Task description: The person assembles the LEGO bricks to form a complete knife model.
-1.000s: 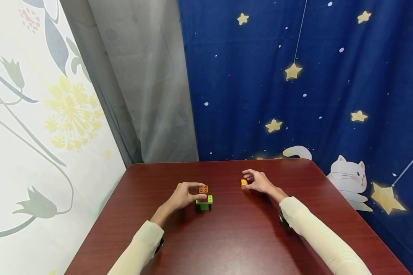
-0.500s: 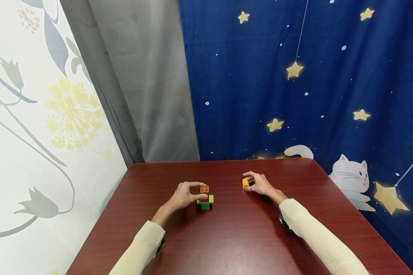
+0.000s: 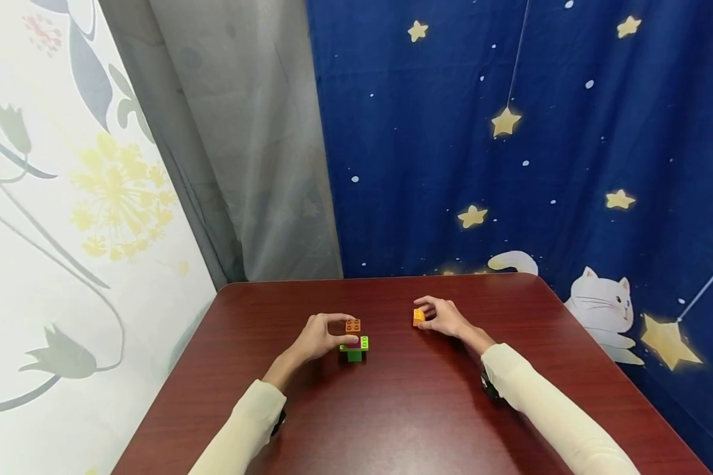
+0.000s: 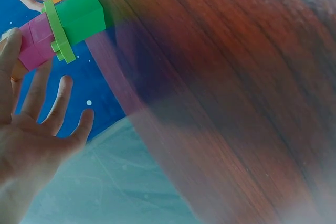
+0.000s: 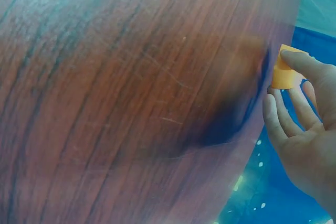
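Observation:
My left hand (image 3: 319,336) pinches a stack of toy building bricks between thumb and fingers. At the bottom of the stack is a green brick (image 4: 81,17), then a lime plate (image 4: 59,34), a magenta brick (image 4: 35,40) and an orange-brown brick (image 3: 353,325) with studs on top. The left wrist view shows the other left fingers spread behind the stack. To the right and a bit farther off, my right hand (image 3: 449,318) holds a small yellow-orange brick (image 5: 286,74) with a curved side, its thumb pressed on one face and fingers beneath.
A dark red wood-grain table (image 3: 380,409) lies under both hands, its far edge close beyond them. Behind it hang a blue star-patterned curtain (image 3: 404,165) and a grey curtain (image 3: 261,165). A white floral panel (image 3: 65,264) stands at the left.
The right fingers have drawn in around the yellow-orange brick, and the brick has turned slightly. The left hand and its stack have stayed nearly still; the head view has shifted a little.

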Demonstrator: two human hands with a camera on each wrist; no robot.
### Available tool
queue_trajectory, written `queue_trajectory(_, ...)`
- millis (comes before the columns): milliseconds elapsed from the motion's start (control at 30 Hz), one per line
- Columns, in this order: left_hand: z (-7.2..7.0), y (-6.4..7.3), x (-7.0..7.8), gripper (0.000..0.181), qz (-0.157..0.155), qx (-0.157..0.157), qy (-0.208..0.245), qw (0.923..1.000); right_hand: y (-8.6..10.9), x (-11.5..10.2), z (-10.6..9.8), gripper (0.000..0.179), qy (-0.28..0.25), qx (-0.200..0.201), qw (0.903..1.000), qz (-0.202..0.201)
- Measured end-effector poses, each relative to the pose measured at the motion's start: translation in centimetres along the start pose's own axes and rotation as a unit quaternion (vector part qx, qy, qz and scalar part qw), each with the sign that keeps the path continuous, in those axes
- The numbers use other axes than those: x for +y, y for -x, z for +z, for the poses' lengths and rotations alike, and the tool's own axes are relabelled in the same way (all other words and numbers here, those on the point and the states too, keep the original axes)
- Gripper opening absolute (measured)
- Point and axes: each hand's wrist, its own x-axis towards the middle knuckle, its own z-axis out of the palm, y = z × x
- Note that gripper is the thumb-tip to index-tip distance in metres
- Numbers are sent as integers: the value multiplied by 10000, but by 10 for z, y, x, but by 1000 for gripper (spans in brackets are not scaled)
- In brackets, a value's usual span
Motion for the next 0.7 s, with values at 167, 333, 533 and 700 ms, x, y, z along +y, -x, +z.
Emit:
queue_trajectory(167, 1, -2, -1, 40, -7, -9, 9, 10000, 0, -7, -1, 52, -27, -19, 9999, -119)
queue_trajectory(333, 1, -2, -1, 41, -35, -4, -38, 10000, 0, -16, -2, 47, -45, -72, 9995, -295)
queue_trajectory(533, 1, -3, 0, 40, -62, 6, -64, 10000, -2, -30, -3, 41, -39, -128, 9981, -594)
queue_trajectory(700, 1, -2, 1, 40, -72, -16, -87, 9999, -2, -44, -4, 42, -184, -208, 9972, -701)
